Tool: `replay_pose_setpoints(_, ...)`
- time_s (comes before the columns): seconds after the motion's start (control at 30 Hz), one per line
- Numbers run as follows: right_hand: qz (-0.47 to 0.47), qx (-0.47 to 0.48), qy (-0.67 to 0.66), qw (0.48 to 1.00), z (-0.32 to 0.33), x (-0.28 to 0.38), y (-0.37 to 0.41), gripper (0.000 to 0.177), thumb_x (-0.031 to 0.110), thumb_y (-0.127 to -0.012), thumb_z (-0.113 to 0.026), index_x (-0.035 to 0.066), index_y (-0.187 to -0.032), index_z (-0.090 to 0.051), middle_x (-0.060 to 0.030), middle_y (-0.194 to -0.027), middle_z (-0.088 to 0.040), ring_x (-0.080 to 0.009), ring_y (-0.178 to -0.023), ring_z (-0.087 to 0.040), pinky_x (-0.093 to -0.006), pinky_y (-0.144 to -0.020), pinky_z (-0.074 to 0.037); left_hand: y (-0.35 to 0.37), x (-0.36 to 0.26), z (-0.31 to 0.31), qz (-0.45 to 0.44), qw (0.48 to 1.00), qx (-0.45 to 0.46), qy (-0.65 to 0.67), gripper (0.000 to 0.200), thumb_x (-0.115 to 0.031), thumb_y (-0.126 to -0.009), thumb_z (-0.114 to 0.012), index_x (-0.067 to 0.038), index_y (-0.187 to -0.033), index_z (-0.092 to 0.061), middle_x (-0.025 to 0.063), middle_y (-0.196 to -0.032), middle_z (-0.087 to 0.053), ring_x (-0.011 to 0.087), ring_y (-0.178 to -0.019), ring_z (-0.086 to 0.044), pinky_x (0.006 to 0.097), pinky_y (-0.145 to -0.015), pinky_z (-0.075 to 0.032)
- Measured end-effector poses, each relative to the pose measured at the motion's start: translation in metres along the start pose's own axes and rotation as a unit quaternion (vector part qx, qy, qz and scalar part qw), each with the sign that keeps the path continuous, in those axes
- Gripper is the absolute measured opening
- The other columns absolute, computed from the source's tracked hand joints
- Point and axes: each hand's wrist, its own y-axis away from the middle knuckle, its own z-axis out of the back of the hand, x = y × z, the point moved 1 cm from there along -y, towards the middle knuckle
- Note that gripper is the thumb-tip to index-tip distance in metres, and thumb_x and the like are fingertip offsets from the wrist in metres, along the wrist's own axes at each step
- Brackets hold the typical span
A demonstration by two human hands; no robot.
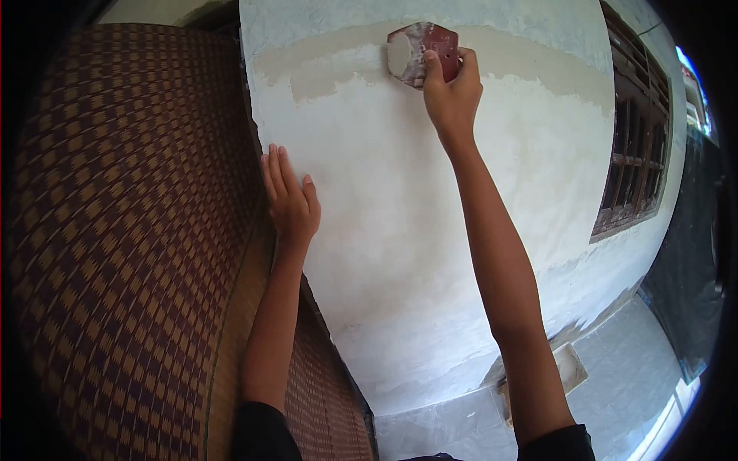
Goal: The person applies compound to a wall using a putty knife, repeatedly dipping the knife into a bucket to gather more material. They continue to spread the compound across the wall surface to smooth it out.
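Note:
High on the white wall (384, 230), my right hand (455, 92) grips a dark red plastic putty scraper (442, 48) with thumb and fingers. Pale putty coats the left part of the scraper, which lies over a band of beige filler (523, 54) running across the upper wall. My left hand (290, 201) rests at the wall's left edge, fingers stretched upward and thumb apart, holding nothing. Both arms reach up from dark sleeves.
A brown woven mat (131, 230) hangs along the left side. To the right is a barred wooden window (638, 146), with a dark sheet (688, 246) beyond it. Below, a shallow tray (570, 369) sits on the grey floor (630, 369), partly behind my right arm.

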Motion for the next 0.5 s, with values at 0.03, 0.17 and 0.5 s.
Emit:
replay_pose_setpoints(0.03, 0.041, 0.035, 0.001, 0.999, -0.018, 0.005, 0.009, 0.027, 0.015, -0.090, -0.067, -0.003, -0.106, -0.053, -0.0238, -0.085, -0.070, -0.0339, -0.079, -0.071, -0.0398, -0.071, -0.054, 0.001, 0.002, 0.001, 0.003, 1.000, -0.001, 0.009, 0.057, -0.018, -0.100, -0.043, 0.005, -0.150, -0.027, 0.0221, -0.157, -0.026, 0.0411, -0.146, -0.021, 0.0475, -0.117, -0.032)
replay_pose_setpoints(0.17, 0.064, 0.132, 0.007, 0.989, -0.059, 0.002, 0.021, 0.029, 0.015, -0.086, -0.069, -0.002, -0.104, -0.053, -0.0268, -0.080, -0.067, -0.0434, -0.078, -0.068, -0.0484, -0.074, -0.052, -0.001, 0.001, 0.004, 0.019, 1.000, 0.014, 0.016, 0.058, -0.018, -0.100, -0.043, 0.005, -0.150, -0.026, 0.0221, -0.157, -0.026, 0.0410, -0.147, -0.020, 0.0469, -0.117, -0.031)
replay_pose_setpoints(0.5, 0.007, -0.061, 0.047, 0.997, 0.010, -0.012, -0.003, 0.024, 0.013, -0.090, -0.065, -0.004, -0.104, -0.054, -0.0204, -0.088, -0.071, -0.0288, -0.077, -0.071, -0.0369, -0.073, -0.055, 0.000, 0.000, 0.002, 0.019, 1.000, 0.011, 0.011, 0.057, -0.017, -0.100, -0.043, 0.007, -0.150, -0.027, 0.0231, -0.156, -0.026, 0.0413, -0.146, -0.020, 0.0482, -0.118, -0.029)
